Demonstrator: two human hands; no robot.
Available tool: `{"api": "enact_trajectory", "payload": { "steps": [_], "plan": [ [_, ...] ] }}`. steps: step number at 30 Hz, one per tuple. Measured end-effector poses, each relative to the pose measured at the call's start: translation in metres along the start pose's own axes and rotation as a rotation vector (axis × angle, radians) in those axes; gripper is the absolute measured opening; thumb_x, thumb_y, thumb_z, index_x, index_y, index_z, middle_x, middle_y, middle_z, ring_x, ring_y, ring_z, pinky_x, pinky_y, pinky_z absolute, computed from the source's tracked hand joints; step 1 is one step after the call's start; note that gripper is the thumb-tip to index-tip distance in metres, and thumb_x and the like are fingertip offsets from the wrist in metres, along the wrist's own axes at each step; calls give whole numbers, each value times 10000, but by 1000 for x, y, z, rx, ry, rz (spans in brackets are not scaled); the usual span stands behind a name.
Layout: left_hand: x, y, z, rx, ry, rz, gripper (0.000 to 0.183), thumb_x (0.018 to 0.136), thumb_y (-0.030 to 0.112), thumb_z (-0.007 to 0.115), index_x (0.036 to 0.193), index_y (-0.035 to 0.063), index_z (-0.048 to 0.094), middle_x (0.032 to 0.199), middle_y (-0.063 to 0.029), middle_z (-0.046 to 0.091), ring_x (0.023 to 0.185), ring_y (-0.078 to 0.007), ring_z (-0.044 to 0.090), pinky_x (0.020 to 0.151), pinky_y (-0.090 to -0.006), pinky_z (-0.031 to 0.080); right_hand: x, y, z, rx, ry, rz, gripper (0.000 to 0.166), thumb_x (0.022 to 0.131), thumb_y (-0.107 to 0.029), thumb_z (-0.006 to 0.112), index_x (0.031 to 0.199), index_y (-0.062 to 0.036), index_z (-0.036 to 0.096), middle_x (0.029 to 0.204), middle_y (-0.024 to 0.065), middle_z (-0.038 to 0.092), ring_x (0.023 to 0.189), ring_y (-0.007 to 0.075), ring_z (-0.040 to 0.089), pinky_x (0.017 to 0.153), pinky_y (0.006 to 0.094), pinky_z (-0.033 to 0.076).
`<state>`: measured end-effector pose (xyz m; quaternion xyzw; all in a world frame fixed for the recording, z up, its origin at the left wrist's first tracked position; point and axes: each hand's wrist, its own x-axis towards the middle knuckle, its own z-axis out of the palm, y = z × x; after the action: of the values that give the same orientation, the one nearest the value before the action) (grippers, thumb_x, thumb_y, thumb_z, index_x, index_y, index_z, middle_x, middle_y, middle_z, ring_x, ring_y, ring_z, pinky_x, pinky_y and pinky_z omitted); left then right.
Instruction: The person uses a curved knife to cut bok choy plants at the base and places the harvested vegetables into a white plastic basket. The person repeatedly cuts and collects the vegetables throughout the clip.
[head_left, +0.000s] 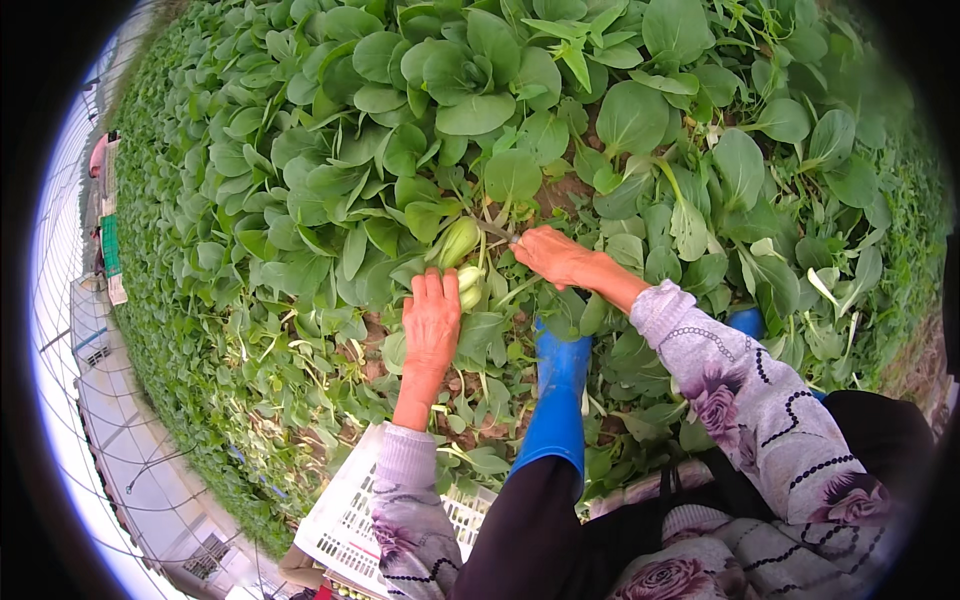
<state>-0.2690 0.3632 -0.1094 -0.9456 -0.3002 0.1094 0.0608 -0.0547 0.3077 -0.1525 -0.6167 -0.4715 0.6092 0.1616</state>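
My left hand (433, 315) is closed around the leafy part of cut-looking bok choy, beside a pale head (470, 289) with its base turned to the right. Just above its fingers leans another bok choy head (457, 244), its light green stalks bunched. In my right hand (553, 257) is a small knife (491, 228); its narrow blade points left, close to the base of that upper head. The handle is mostly hidden by my fingers. Whether the blade touches the stalks cannot be made out.
Dense bok choy plants (472, 75) fill the far side. Loose leaves (667, 225) and soil lie to the right. My blue rubber boot (559, 375) stands below my hands. A white slotted plastic crate (349, 495) sits by my left forearm. Wire netting (60, 360) borders the left.
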Motion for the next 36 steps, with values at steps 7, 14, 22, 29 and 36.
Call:
{"api": "enact_trajectory", "payload": {
  "steps": [7, 14, 22, 29, 36],
  "plan": [
    [37, 16, -45, 273, 48, 251, 263, 713, 42, 568, 971, 54, 520, 1305, -121, 417, 990, -253, 486, 596, -284, 451, -22, -6, -18, 86, 308, -194, 401, 944, -232, 396, 700, 79, 462, 555, 198, 475, 444, 311, 486, 516, 419, 446],
    [59, -24, -42, -78, -90, 83, 332, 528, -93, 617, 836, 18, 557, 1304, -280, 353, 908, -346, 526, 595, -360, 528, 8, -31, -15, 74, 146, -67, 415, 948, -257, 387, 723, 79, 481, 689, 262, 498, 729, 413, 519, 663, 465, 426],
    [9, -18, 2, -53, -7, -7, 537, 528, -86, 634, 1031, 39, 493, 1271, -219, 418, 958, -322, 509, 702, -359, 510, 28, -5, -6, 97, 125, -71, 417, 956, -264, 376, 778, 97, 482, 723, 237, 529, 600, 380, 594, 537, 413, 488],
    [5, -21, 18, -80, -6, -6, 517, 560, -63, 617, 1053, 39, 497, 1253, -219, 449, 945, -317, 513, 701, -355, 507, 42, 1, -1, 227, 56, -2, 433, 959, -264, 361, 712, 87, 419, 651, 216, 494, 472, 317, 598, 446, 388, 486],
    [4, -11, 14, -85, 43, 3, 426, 610, -52, 591, 1017, 39, 509, 1188, -190, 499, 912, -305, 528, 692, -355, 503, 30, 44, 23, -145, 423, -420, 419, 945, -260, 408, 717, 84, 480, 656, 263, 526, 595, 406, 572, 555, 447, 463]
  ]
}}
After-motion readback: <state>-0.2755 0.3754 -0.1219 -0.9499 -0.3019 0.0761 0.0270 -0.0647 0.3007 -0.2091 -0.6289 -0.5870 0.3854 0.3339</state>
